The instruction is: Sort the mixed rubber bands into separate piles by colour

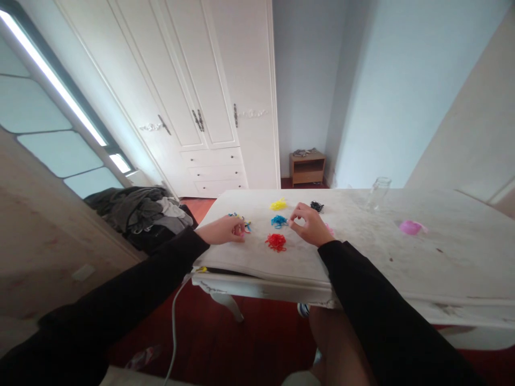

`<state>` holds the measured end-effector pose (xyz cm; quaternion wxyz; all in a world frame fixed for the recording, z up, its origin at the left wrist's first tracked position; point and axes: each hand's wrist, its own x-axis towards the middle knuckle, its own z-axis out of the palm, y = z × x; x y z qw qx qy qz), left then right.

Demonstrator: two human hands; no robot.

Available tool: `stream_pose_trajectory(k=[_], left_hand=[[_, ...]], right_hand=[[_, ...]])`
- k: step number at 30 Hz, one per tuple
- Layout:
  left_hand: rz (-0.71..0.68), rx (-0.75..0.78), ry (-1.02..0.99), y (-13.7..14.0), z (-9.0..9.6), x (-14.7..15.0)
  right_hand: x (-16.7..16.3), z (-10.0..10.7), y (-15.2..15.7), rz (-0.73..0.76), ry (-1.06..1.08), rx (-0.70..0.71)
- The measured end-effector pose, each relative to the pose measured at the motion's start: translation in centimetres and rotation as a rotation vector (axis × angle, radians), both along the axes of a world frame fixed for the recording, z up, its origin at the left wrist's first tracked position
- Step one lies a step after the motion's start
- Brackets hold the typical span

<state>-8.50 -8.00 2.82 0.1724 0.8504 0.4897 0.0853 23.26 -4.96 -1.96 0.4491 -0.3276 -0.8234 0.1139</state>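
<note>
My left hand (225, 230) is at the table's left end, its fingers pinched over a mixed-colour pile of small rubber bands (247, 225). A bit of pink, which looks like a rubber band (242, 234), shows at its fingertips. Thumb and forefinger of my right hand (309, 225) meet in a ring beside the blue rubber bands (277, 221); whatever they pinch is too small to make out. Between my hands lie red rubber bands (276, 242), with yellow ones (278, 204) farther back. Black rubber bands (317, 206) sit behind my right hand, which partly hides a pink pile (330, 229).
On the white table (362, 262), a clear glass jar (379, 193) and a pink, balloon-like thing (411, 228) stand to the right. Dark clothes (132, 214) are heaped beyond the left end. A white cable (174, 321) hangs by the front left corner.
</note>
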Motion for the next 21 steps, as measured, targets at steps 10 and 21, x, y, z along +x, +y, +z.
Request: stream_pose_trajectory(k=[10,21], left_hand=[[0.008,0.139,0.104,0.3,-0.2,0.1],[0.025,0.203,0.130,1.7,0.5,0.6]], right_hand=[[0.1,0.1,0.0,-0.016,0.013,0.005],[0.1,0.0,0.2,0.005,-0.002,0.000]])
